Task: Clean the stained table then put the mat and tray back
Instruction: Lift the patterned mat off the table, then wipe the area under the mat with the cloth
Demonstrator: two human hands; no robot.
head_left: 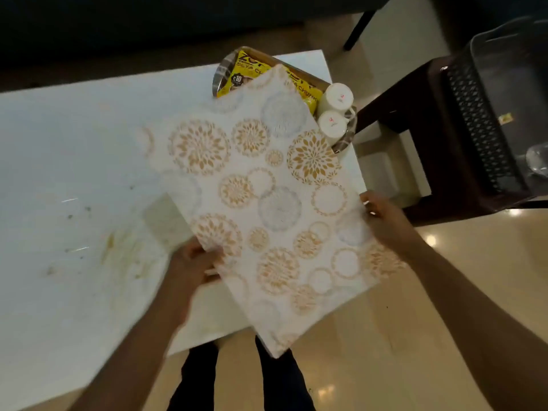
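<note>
White mat (267, 203) with gold medallions is lifted above the stained worktop (74, 179), left hand (192, 262) and right hand (382, 215) each grip an edge; tray (228, 66) sits behind.

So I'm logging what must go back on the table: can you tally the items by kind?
Mat, held by left hand and right hand: 1
Tray: 1
White cups: 2
Yellow snack packets: at least 1, partly hidden
Total: at least 5

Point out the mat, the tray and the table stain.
mat (267, 203): head view, middle of the patterned face.
tray (220, 73): head view, rim at its left end.
table stain (109, 247): head view, yellowish smear left of the left hand.
</note>
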